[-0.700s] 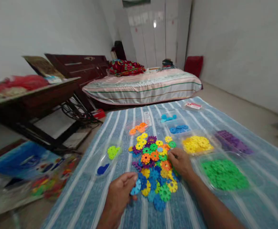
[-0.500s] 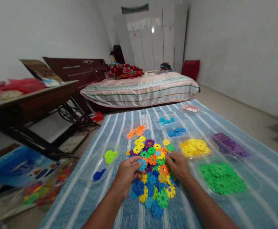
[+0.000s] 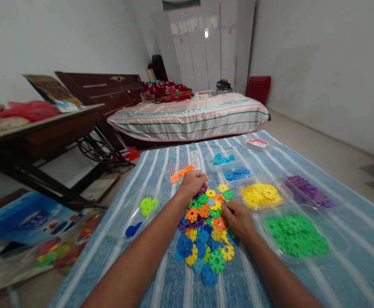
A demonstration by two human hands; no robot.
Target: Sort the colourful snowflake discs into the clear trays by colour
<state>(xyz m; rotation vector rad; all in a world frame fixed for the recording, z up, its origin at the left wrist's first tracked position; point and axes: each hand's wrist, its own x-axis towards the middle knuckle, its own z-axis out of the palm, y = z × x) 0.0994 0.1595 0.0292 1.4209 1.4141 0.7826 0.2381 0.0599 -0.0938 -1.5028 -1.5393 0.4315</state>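
A mixed pile of notched flower-shaped plastic discs (image 3: 202,239) in several colours lies on the striped cloth. My left hand (image 3: 193,183) is over the far end of the pile, its fingers curled closed; what is in them, if anything, is hidden. Just beyond it lie some orange discs (image 3: 182,173) in a clear tray. At the pile's right edge my right hand (image 3: 240,219) is closed in a pinch, with its fingertips hidden against the discs. Light blue discs (image 3: 223,158) sit in a clear container ahead of the hands.
Clear containers hold blue (image 3: 237,174), yellow (image 3: 261,195), purple (image 3: 310,191) and green discs (image 3: 297,236) on the right. A tray on the left has lime-green (image 3: 148,206) and dark blue discs (image 3: 133,229). A bed (image 3: 187,119) stands beyond, with a table (image 3: 39,124) at left.
My left hand has moved forward from the pile's left side; the light blue disc it held there is no longer visible in it. My right hand stays almost in place.
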